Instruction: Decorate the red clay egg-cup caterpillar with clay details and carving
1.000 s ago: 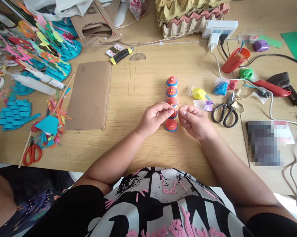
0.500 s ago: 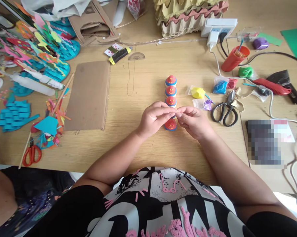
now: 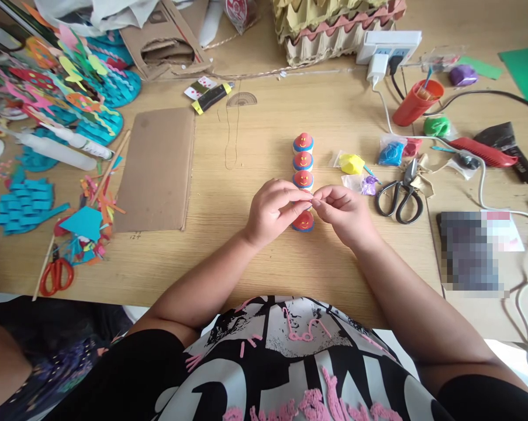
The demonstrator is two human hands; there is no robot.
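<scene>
- The left hand [image 3: 268, 207] and right hand [image 3: 347, 216] meet at the fingertips, each with thumb and forefinger drawn narrowly together; a tiny piece may sit between them, but I cannot tell whether either hand holds anything.
- Below and around the fingertips, small red-domed figures with blue rims and yellow smiling faces [image 3: 303, 180] stand in a row on the pale wood-grained table [image 3: 228, 269]: three lie beyond the hands, one just nearer the body, and another is mostly hidden behind the fingers.
- Just beyond and to the right of the right hand lie a yellow clay-like lump on clear plastic [image 3: 352, 164] and a smaller purple lump [image 3: 369, 185].
- Farther right of that hand rest metal shears with black looped handles [image 3: 407, 180].
- Well left of the left hand lies a flat brown cardboard rectangle [image 3: 156, 169].
</scene>
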